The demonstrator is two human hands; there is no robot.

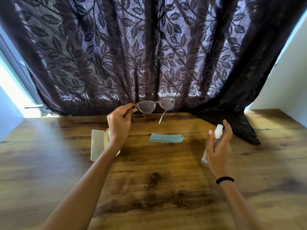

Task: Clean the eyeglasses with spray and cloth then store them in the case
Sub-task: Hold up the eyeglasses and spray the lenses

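Observation:
My left hand [120, 121] holds clear-framed eyeglasses [156, 105] by their left corner, raised above the wooden table [149, 188] with the temples unfolded. Fine droplets cover the left lens; the right lens looks clearer. My right hand [219, 146] grips a small clear spray bottle [218, 132] with a white nozzle, a finger over the top, off to the right of the glasses. A folded blue-grey cloth [167, 138] lies flat on the table between my hands. A cream eyeglass case [98, 144] lies open under my left wrist, partly hidden by it.
A dark leaf-patterned curtain [149, 55] hangs just behind the table, its right corner draped onto the tabletop [240, 125]. Bright window light shows at the far left. A white wall stands at the right.

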